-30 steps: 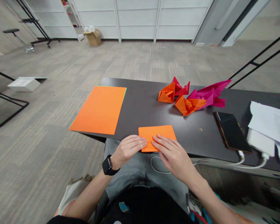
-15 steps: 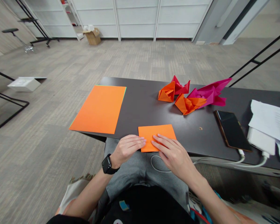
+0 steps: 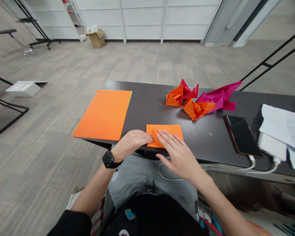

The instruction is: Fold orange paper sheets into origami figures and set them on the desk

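Observation:
A folded sheet of orange paper lies flat near the table's front edge. My right hand rests on it with fingers stretched out and the thumb apart. At its left edge, my left hand touches the paper with its fingers close together; whether the thumb pinches the edge is hidden. A stack of larger orange sheets, with a green edge showing beneath, lies on the left of the table. Farther back stand folded paper pieces: two orange ones, a red one and a magenta one.
A phone with a cable plugged in lies on the right of the dark table. Beside it are a white charger and printed papers. A white cable hangs along the front edge.
The folded orange paper has moved away from me, farther onto the table. My right hand has spread its fingers and thumb wider over it, and my left hand has moved along.

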{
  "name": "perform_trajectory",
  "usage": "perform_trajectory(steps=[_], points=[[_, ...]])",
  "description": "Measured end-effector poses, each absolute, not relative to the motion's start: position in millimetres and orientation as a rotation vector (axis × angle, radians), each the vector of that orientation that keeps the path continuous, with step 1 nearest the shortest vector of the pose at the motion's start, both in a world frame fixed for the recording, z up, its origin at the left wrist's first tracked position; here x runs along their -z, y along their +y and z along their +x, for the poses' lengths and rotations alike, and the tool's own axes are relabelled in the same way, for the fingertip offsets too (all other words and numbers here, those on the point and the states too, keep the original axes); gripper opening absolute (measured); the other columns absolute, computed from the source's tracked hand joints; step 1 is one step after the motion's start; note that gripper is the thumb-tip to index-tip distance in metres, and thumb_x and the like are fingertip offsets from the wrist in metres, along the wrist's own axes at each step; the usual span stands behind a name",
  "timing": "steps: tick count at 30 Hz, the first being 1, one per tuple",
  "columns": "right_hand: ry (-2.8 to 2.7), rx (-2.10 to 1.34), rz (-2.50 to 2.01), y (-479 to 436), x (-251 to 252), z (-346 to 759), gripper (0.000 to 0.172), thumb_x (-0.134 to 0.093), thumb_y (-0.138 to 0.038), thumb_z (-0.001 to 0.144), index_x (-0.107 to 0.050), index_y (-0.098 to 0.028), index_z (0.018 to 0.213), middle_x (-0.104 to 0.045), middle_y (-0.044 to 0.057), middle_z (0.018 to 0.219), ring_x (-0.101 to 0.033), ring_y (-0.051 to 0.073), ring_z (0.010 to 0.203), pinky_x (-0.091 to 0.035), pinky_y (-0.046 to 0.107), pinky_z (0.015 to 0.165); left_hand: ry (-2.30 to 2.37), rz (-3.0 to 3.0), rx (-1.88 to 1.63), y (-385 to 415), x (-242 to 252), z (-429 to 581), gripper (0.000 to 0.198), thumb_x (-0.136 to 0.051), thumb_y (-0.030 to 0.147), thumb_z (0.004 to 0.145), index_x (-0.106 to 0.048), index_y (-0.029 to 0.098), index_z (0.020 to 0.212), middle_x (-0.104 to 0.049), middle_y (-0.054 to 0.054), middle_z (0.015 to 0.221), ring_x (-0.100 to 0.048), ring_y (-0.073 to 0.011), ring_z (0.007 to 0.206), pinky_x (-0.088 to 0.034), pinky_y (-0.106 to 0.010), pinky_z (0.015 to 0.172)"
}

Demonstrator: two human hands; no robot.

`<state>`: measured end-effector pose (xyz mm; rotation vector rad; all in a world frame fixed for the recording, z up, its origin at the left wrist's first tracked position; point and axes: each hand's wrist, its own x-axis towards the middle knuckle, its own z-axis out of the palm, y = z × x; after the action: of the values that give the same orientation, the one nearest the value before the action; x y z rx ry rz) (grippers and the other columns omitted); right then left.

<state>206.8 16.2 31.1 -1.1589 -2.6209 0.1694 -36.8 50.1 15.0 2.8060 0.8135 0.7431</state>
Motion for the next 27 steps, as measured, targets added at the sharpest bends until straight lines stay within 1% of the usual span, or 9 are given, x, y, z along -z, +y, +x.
perform_trajectory(steps=[2,4,9,13,18,21,24,27], points=[[-2.689,-0.204,-1.127,13,-28,203,0.062,-0.050,-0.041,0.099,-0.036,-0.013,0.153,-0.038,0.011,0.158,-0.033,0.028,0.148,-0.033,0.050,0.119,0.795,2.843,-0.681,52,-18,-39,0.019,-0.051,0.013,0.099,-0.068,0.013,0.107,-0.076,-0.009,0.111,-0.072,-0.0199,0.106,-0.058,-0.035,0.093],[-2.736,-0.234,-1.120,10,-23,202,0.062,-0.047,-0.043,0.100,-0.034,-0.015,0.154,-0.035,0.009,0.160,-0.029,0.028,0.149,-0.031,0.052,0.120,0.745,2.878,-0.621,54,-22,-41,0.020,-0.050,0.013,0.099,-0.068,0.014,0.108,-0.076,-0.009,0.112,-0.072,-0.0198,0.107,-0.058,-0.035,0.095],[-2.760,-0.284,-1.139,11,-17,203,0.063,-0.045,-0.043,0.101,-0.029,-0.016,0.156,-0.030,0.009,0.162,-0.022,0.027,0.151,-0.028,0.053,0.122,0.623,2.944,-0.504,59,-26,-44,0.024,-0.048,0.012,0.099,-0.068,0.014,0.113,-0.075,-0.010,0.114,-0.071,-0.0191,0.109,-0.056,-0.034,0.101],[-2.739,-0.301,-1.131,13,-16,204,0.064,-0.047,-0.041,0.101,-0.026,-0.020,0.157,-0.032,0.008,0.162,-0.023,0.026,0.151,-0.029,0.052,0.121,0.620,2.951,-0.506,59,-24,-45,0.025,-0.049,0.011,0.098,-0.067,0.013,0.116,-0.074,-0.010,0.118,-0.070,-0.0197,0.111,-0.056,-0.035,0.101],[-2.719,-0.271,-1.135,15,-16,203,0.063,-0.048,-0.040,0.100,-0.029,-0.018,0.156,-0.035,0.009,0.160,-0.027,0.027,0.150,-0.030,0.053,0.120,0.644,2.961,-0.596,59,-23,-43,0.025,-0.048,0.008,0.098,-0.067,0.011,0.114,-0.075,-0.011,0.115,-0.072,-0.0198,0.108,-0.058,-0.035,0.099],[-2.715,-0.253,-1.126,15,-17,203,0.063,-0.050,-0.040,0.100,-0.030,-0.018,0.156,-0.036,0.010,0.160,-0.028,0.028,0.150,-0.032,0.054,0.119,0.644,2.989,-0.590,57,-26,-43,0.026,-0.049,0.008,0.096,-0.067,0.012,0.115,-0.075,-0.011,0.115,-0.071,-0.0204,0.110,-0.057,-0.036,0.100],[-2.715,-0.246,-1.113,16,-17,204,0.063,-0.051,-0.040,0.099,-0.032,-0.019,0.155,-0.038,0.010,0.159,-0.028,0.028,0.149,-0.032,0.054,0.119,0.673,2.974,-0.495,50,-27,-46,0.035,-0.049,0.005,0.092,-0.064,0.012,0.124,-0.071,-0.012,0.124,-0.065,-0.0221,0.121,-0.051,-0.040,0.108],[-2.718,-0.237,-1.109,16,-16,204,0.061,-0.051,-0.040,0.099,-0.034,-0.019,0.154,-0.037,0.010,0.159,-0.028,0.028,0.149,-0.032,0.054,0.119,0.715,2.950,-0.421,38,-25,-52,0.049,-0.050,0.003,0.085,-0.058,0.009,0.132,-0.062,-0.016,0.137,-0.055,-0.0248,0.133,-0.045,-0.044,0.115]])
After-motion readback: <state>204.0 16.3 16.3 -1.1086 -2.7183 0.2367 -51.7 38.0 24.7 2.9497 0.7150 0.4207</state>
